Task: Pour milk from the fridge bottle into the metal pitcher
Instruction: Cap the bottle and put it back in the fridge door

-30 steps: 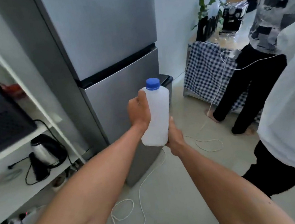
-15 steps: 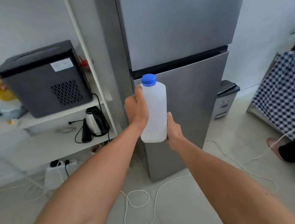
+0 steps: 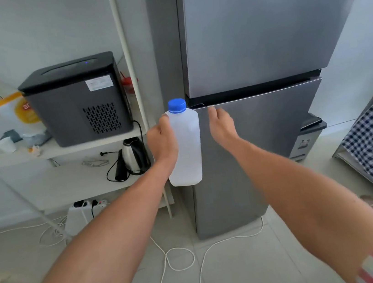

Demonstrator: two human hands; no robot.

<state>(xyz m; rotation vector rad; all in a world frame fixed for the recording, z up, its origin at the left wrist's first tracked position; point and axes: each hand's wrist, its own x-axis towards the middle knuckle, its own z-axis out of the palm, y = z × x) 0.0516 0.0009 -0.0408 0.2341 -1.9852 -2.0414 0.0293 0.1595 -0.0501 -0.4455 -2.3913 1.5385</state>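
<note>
At frame centre, head view: the milk bottle (image 3: 185, 146) is held upright in front of the fridge (image 3: 253, 64), blue cap (image 3: 177, 105) on and at 12 o'clock.
Long axis: near vertical, with the base leaning slightly toward 6 o'clock.
Left hand (image 3: 162, 141): clamped round the bottle's left side at its 9 o'clock, thumb up near the shoulder; the weight is judged to be carried by this hand alone.
Right hand (image 3: 221, 125): clear of the bottle at its 3 o'clock, fingers loosely extended, nothing held; the fingertips are seen at the top edge of the lower fridge door (image 3: 265, 144), contact not confirmed.
Gap between hands: the bottle's body lies between them.
Nearer hand: left, in contact; right just beside.
Metal pitcher: not in view; its direction from the hands cannot be stated.
Bottle contents: not readable through the translucent wall.
Assessment: with the cap fitted, no pouring is yet possible. The fridge doors appear closed.
</note>
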